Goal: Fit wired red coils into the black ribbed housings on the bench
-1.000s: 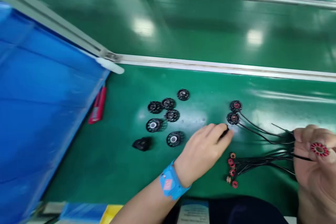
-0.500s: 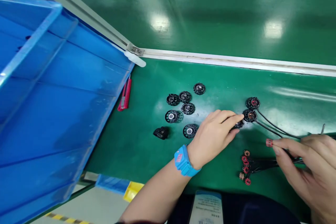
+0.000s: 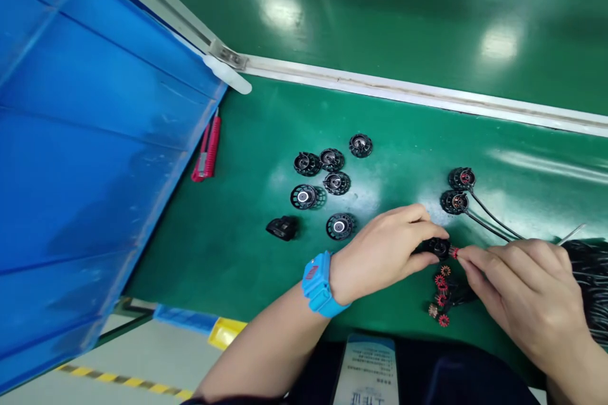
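My left hand (image 3: 384,253), with a blue wrist strap (image 3: 322,283), pinches a round black plastic housing (image 3: 437,247) above the green mat. Facing it, my right hand (image 3: 527,297) holds a small red wound coil (image 3: 455,253) on a black cable between thumb and forefinger, right at the housing's edge; whether they touch I cannot tell. Just behind lie two black housings with coils and cables in them, one with a red coil (image 3: 467,177), one with a copper coil (image 3: 459,202). Several loose red and copper coils (image 3: 441,299) lie below my fingers.
Several black housings (image 3: 336,183) are spread left of my hands, with a darker black part (image 3: 282,228) on its side. A red box cutter (image 3: 208,149) lies by the large blue bin (image 3: 95,158). A bundle of black cables (image 3: 589,285) is at right; a white rail (image 3: 380,88) crosses behind.
My left hand has lifted the black housing away from the coil-fitted ones. My right hand has moved left, bringing the red coil up to it. The view has shifted slightly.
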Demonstrator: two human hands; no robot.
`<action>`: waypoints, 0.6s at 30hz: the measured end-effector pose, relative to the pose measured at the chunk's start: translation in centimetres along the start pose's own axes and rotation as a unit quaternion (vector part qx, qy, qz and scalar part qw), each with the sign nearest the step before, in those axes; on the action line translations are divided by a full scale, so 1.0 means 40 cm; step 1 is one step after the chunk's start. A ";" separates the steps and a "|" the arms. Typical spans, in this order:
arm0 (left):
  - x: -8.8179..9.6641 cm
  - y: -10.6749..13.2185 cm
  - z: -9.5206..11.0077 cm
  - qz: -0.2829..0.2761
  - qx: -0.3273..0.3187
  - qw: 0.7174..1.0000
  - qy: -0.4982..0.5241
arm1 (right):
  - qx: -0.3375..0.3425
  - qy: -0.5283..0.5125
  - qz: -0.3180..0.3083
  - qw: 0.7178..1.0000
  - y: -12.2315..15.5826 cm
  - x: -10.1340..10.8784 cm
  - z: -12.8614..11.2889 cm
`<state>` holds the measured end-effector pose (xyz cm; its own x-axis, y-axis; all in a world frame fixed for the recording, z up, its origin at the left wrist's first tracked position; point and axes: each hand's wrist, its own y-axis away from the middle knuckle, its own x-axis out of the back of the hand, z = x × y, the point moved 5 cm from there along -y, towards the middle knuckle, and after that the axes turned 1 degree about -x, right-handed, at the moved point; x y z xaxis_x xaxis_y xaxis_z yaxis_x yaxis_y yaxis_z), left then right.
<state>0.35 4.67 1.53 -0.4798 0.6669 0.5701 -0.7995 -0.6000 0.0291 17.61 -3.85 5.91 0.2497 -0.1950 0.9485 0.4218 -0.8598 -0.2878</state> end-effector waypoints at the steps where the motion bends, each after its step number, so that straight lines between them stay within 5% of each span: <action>1: -0.008 -0.003 0.002 0.006 -0.002 1.000 -0.002 | 0.001 -0.002 -0.014 1.000 0.000 -0.003 -0.002; 12: -0.047 -0.016 0.013 0.026 -0.049 0.998 -0.014 | 0.117 0.077 -0.094 0.986 -0.021 0.001 -0.026; 18: -0.066 -0.023 0.013 0.039 -0.063 0.996 0.052 | 0.071 0.088 -0.124 0.986 -0.066 0.001 -0.034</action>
<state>2.55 3.24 0.43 -0.5715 0.6672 0.4778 -0.7945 -0.5955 -0.1189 15.33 -2.23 6.88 -0.0275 -0.0764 0.9967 0.5711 -0.8195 -0.0471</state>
